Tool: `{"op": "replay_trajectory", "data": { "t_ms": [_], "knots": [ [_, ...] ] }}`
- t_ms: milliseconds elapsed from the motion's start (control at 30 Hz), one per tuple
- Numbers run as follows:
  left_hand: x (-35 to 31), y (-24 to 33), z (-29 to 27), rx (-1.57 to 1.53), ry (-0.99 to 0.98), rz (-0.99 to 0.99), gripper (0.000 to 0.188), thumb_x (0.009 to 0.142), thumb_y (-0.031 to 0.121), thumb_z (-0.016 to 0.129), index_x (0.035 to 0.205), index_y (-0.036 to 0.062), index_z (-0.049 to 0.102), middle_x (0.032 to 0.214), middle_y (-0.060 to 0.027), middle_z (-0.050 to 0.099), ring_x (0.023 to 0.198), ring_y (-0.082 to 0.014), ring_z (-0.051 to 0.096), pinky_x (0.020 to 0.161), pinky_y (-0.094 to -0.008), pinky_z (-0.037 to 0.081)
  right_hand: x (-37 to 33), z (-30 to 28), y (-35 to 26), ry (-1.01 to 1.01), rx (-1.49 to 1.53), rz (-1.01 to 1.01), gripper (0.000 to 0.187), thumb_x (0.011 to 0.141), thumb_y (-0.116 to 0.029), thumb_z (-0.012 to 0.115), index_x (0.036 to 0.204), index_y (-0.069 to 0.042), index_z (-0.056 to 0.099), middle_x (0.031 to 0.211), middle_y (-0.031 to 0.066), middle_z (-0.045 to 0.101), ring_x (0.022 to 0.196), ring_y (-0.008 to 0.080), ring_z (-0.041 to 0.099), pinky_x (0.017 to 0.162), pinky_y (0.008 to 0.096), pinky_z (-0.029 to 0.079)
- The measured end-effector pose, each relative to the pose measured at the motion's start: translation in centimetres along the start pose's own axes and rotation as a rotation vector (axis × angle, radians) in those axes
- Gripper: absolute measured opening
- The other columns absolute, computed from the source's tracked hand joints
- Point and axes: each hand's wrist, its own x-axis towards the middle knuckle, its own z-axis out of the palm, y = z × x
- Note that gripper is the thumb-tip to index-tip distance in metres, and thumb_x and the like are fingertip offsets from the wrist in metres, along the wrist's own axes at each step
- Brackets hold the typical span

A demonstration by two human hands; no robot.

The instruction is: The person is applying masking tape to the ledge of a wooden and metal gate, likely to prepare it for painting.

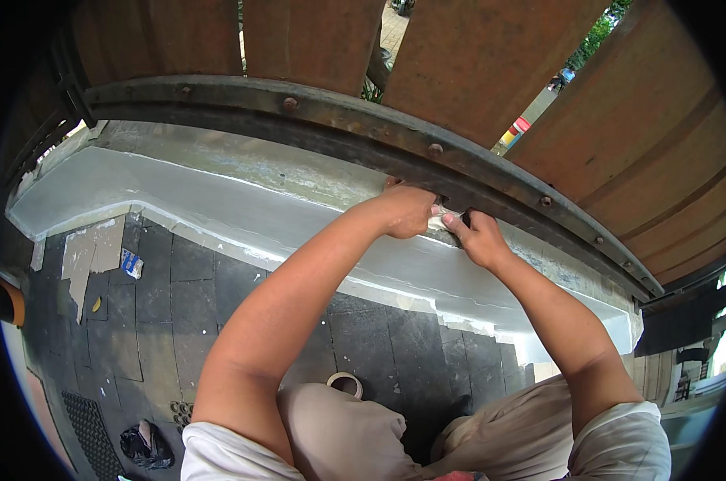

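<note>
- Pale strip (438, 220), there it is, over the grey-painted ledge (246, 207), close under the big brown slatted gate (475, 64) and its dark bolted rail (331, 126); the visible bit runs roughly left to right, both ends covered, so you can't tell which way it points.
- Both your arms (279, 317) reach forward: left hand (408, 213) palm down, curled narrow on the strip, fingertips hidden by the rail; right hand (483, 238) angles in from the right, thumb extended, pinching the strip.
- Torn pale sheets (105, 247) lie flat on the dark tiles (190, 297), off left.
- Black plastic bag (148, 455), lower left, something pinkish-brown showing in it, kind unclear.
- Pale ring (344, 375), just beside your left knee (383, 425).
- Blue-and-white packet (132, 263), near the sheets, contents hidden.
</note>
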Motion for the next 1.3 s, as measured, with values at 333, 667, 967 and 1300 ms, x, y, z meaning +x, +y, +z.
{"op": "replay_trajectory", "data": {
  "t_ms": [333,667,967,1300],
  "knots": [
    [-0.1,-0.5,-1.4,-0.01,-0.144,-0.087,0.061,0.092,0.047,0.053,0.116,-0.0075,0.065,0.117,-0.0301,0.065,0.113,-0.0432,0.062,0.099,-0.0481,0.046,0.0,0.2,-0.4,-0.069,-0.11,0.002,0.064,0.094,-0.052,0.06,0.127,0.003,0.058,0.123,0.0295,0.062,0.118,0.0468,0.056,0.101,0.046,0.044],
    [-0.4,2.0,-2.9,-0.094,-0.16,-0.077,0.061,0.086,0.044,0.057,0.118,-0.0074,0.066,0.121,-0.0285,0.065,0.115,-0.0412,0.062,0.099,-0.0461,0.047,1.3,-0.7,0.2,-0.2,-0.148,0.121,0.077,0.087,-0.062,0.063,0.131,0.0,0.059,0.132,0.0266,0.06,0.125,0.0409,0.055,0.105,0.0425,0.042],
    [-4.1,-0.4,0.1,0.159,0.222,-0.067,0.044,0.084,0.033,0.066,0.112,-0.0015,0.067,0.118,-0.0225,0.066,0.122,-0.0462,0.053,0.11,-0.0514,0.036,1.5,-1.1,-3.0,-0.35,-0.13,0.306,0.089,0.082,-0.072,0.062,0.13,0.002,0.06,0.13,0.0291,0.06,0.124,0.0404,0.057,0.104,0.0418,0.043],
    [-33.4,-13.0,4.9,0.286,1.021,-0.572,0.015,0.085,0.009,0.065,0.099,0.0052,0.064,0.103,-0.0137,0.062,0.104,-0.0367,0.055,0.089,-0.0459,0.042,1.9,-0.8,-1.5,-0.261,-0.192,0.439,0.099,0.069,-0.087,0.061,0.088,0.009,0.074,0.09,0.0248,0.071,0.089,0.0314,0.069,0.086,0.0408,0.05]
  ]
}}
